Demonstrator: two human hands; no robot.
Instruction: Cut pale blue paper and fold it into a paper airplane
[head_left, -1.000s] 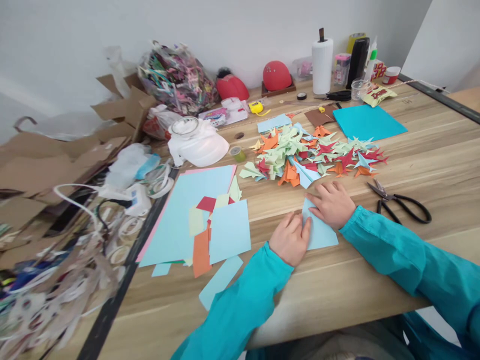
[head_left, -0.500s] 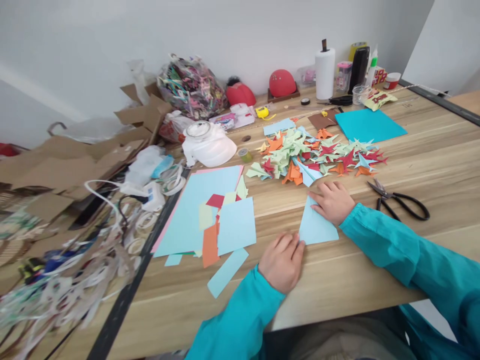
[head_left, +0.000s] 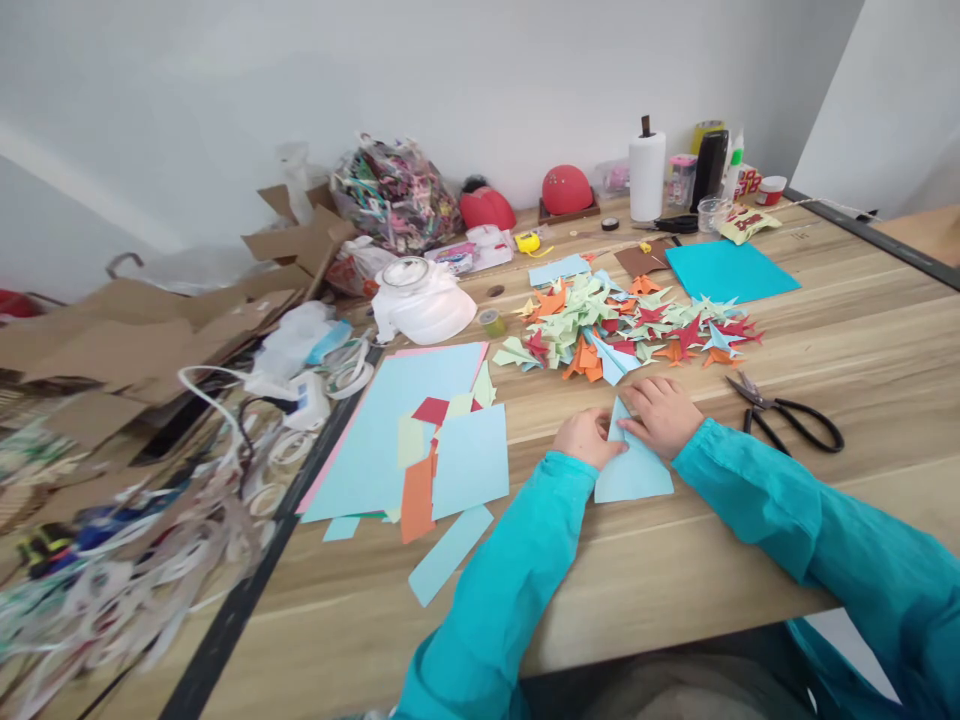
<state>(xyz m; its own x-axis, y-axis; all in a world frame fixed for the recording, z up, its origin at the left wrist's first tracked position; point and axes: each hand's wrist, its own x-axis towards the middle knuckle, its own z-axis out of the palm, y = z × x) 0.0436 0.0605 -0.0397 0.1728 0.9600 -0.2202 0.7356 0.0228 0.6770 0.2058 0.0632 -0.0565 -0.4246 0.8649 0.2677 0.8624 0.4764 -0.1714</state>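
Prob. folding: working narrow top of pale blue paper (head_left: 634, 480) on table (head_left: 660, 570), nearside of folded-paper pile (head_left: 589, 310), w/ L hand (head_left: 587, 438) & R hand (head_left: 663, 416) close together, touching it; can't tell if pinching. Likely calls for pinning tip, aligning edges b4 creasing

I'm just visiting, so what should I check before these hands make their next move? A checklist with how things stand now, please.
1. Left hand on the folded light-blue paper: ok, fingers at its left edge.
2. Right hand on the same paper: ok, at its upper right.
3. Crease lined up: cannot tell, fingers cover part of it.
4. Pile of small, multicoloured folded paper shapes off the paper: ok, it lies just beyond.
5. Metal cutting tool with black handles clear of the turquoise right sleeve: cannot tell, one handle lies very close.
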